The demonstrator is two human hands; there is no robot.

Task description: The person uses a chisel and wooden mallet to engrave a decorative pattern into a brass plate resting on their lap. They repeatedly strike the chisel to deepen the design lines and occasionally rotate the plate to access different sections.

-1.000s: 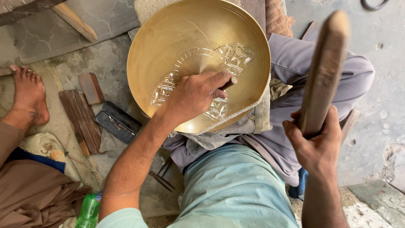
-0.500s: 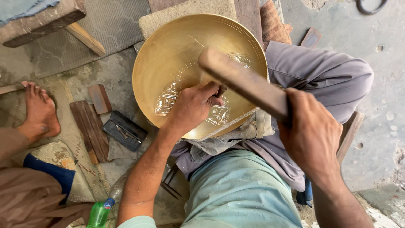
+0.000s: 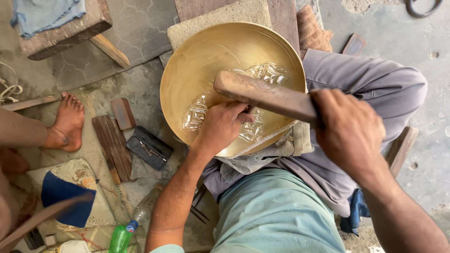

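A large golden brass bowl (image 3: 206,61) with an engraved pattern rests tilted on my lap over a grey cloth (image 3: 276,147). My left hand (image 3: 220,126) sits inside the bowl on the engraving, fingers curled around a small tool that is mostly hidden. In my right hand (image 3: 349,131) I grip a thick wooden mallet (image 3: 265,93), whose head lies low over my left hand's fingers.
Another person's bare foot (image 3: 68,122) rests at the left. Beside it lie flat wooden blocks (image 3: 112,145), a dark tool case (image 3: 149,147), a green plastic bottle (image 3: 123,234) and a patterned cushion (image 3: 70,187). A wooden stool (image 3: 65,35) with blue cloth stands at upper left.
My right hand has swung the wooden mallet down from upright at the right to low over my left hand. The left hand stays on the engraved bowl.
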